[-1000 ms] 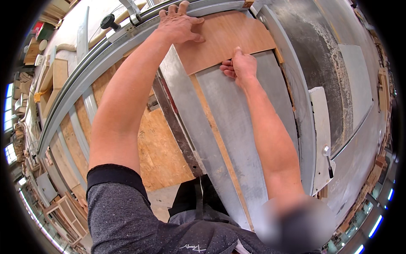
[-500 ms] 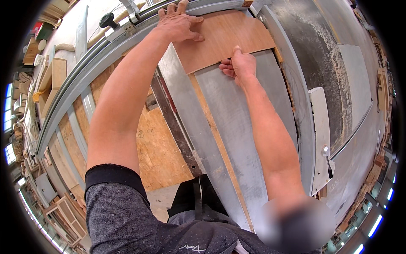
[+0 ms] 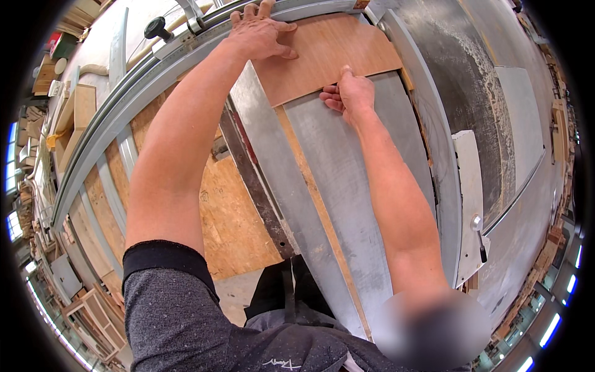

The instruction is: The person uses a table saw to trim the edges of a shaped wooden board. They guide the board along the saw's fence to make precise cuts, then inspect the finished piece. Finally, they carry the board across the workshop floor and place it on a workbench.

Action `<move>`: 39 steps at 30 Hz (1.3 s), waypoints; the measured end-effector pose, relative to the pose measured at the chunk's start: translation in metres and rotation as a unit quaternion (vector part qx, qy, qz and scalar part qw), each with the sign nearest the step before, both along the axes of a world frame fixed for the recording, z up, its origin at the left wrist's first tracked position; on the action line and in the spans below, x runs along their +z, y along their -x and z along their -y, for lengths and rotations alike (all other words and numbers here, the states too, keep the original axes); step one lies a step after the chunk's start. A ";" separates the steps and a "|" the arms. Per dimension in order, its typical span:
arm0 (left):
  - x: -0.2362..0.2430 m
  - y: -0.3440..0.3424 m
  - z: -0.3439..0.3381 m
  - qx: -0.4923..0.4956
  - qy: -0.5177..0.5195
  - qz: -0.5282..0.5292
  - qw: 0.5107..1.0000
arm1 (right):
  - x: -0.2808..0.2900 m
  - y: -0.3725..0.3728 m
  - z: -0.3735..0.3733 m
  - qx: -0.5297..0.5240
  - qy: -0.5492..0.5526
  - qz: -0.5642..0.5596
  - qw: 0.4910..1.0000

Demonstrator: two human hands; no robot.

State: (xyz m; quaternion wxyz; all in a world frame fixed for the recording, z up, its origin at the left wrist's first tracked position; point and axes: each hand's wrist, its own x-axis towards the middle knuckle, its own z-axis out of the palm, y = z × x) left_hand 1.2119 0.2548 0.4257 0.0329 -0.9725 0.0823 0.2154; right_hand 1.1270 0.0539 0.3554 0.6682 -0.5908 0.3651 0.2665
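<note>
A thin reddish-brown plywood panel (image 3: 334, 46) lies flat on the grey metal saw table (image 3: 347, 155), near its far end. My left hand (image 3: 260, 34) rests spread on the panel's left part, thumb and fingers apart, with some fingertips reaching the metal fence rail (image 3: 214, 34) behind. At the panel's near edge, my right hand (image 3: 354, 96) has its thumb on top and its other fingers curled at the edge, gripping it. The panel's right end lies close to the long grey fence (image 3: 427, 93).
A black knob (image 3: 158, 29) sits on the rail at upper left. A wood-coloured strip (image 3: 319, 198) runs along the table. Right of the fence stands a white bracket with a lever (image 3: 480, 239). Left are a sliding frame, a plywood board (image 3: 232, 217) and stacked timber.
Almost nothing differs. Both hands keep their places on the panel; the whole view has shifted very slightly.
</note>
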 end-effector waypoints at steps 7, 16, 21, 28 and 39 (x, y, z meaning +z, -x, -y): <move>-0.001 0.000 -0.006 0.017 0.024 -0.020 0.999 | 0.002 -0.002 -0.002 0.008 -0.003 -0.004 1.000; -0.101 -0.005 -0.062 -0.094 -0.026 0.210 0.973 | 0.001 -0.004 -0.010 0.023 -0.025 -0.007 0.999; -0.012 -0.010 -0.011 0.021 0.020 -0.018 0.999 | 0.003 -0.011 -0.002 0.013 -0.019 -0.007 1.000; -0.011 -0.013 -0.013 0.022 0.002 -0.041 0.999 | -0.003 -0.014 -0.004 0.017 -0.031 -0.017 0.999; -0.023 -0.011 -0.015 0.011 -0.036 0.012 0.999 | -0.007 -0.018 -0.006 0.024 -0.038 -0.032 0.998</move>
